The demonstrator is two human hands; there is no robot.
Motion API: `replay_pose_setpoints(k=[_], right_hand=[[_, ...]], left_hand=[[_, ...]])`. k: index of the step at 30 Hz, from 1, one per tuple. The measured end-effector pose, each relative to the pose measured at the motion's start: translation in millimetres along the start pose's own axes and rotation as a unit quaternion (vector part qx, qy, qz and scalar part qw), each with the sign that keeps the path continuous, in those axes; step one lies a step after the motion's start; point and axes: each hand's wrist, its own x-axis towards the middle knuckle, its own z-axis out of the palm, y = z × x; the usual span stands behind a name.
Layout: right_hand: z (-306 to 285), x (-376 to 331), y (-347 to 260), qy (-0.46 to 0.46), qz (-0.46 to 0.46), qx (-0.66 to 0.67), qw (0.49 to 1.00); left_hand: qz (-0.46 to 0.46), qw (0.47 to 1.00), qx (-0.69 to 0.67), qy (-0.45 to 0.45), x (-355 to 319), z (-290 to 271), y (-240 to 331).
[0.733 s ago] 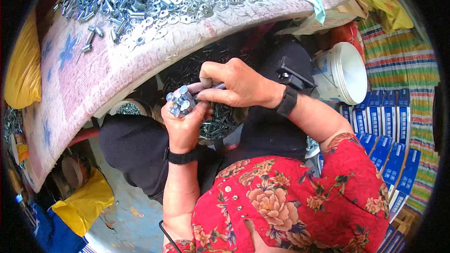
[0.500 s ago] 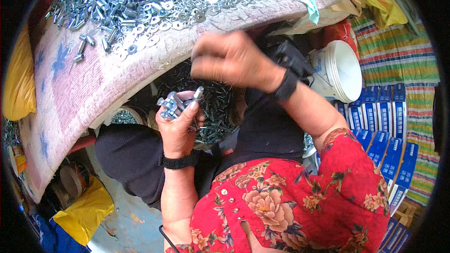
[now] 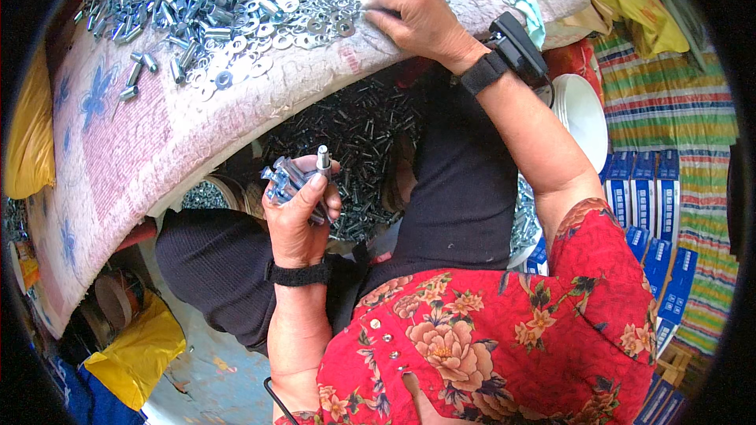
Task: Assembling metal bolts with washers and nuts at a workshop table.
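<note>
Several shiny metal bolts [image 3: 283,177] lie bunched in my left hand [image 3: 295,216], which is closed around them. One bolt with a sleeve [image 3: 324,159] stands upright between its thumb and forefinger. Over the table's near edge reaches my right hand [image 3: 425,27], its fingertips bent together against the spread of flat washers [image 3: 315,27]. Whatever those fingertips pinch is too small to make out. To the left of the washers lies a heap of metal sleeves [image 3: 197,4].
A patterned cloth [image 3: 130,130] covers the table. Beneath its edge, between my legs, is a pile of dark bolts [image 3: 366,138]. A white bucket [image 3: 581,114] stands at the right, near blue-and-white boxes [image 3: 657,189]. A yellow bag [image 3: 138,346] lies lower left.
My right hand has moved up and away from above the dark bolts to the washers on the table. My left hand keeps its bolts, the raised one now more upright.
</note>
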Motion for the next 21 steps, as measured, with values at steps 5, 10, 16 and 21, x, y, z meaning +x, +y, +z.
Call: replay_pose_setpoints(k=[5,10,16,21], right_hand=[[-4.5,2.7,-7.0,0.083,0.049,0.017,0.995],[-14.3,-17.4,-75.6,0.081,-0.018,0.102,0.991],[-3.3,-40.8,-118.2,0.115,-0.014,0.214,0.97],[-8.2,-36.4,-125.0,0.159,-0.014,0.218,0.963]], left_hand=[[-0.016,0.998,-0.057,0.022,4.1,2.9,-3.6],[-0.022,0.997,-0.076,0.021,5.3,11.3,-5.3],[-0.012,0.998,-0.067,-0.007,1.3,23.2,-7.8],[0.0,0.998,-0.057,0.001,-5.4,32.2,-4.8]])
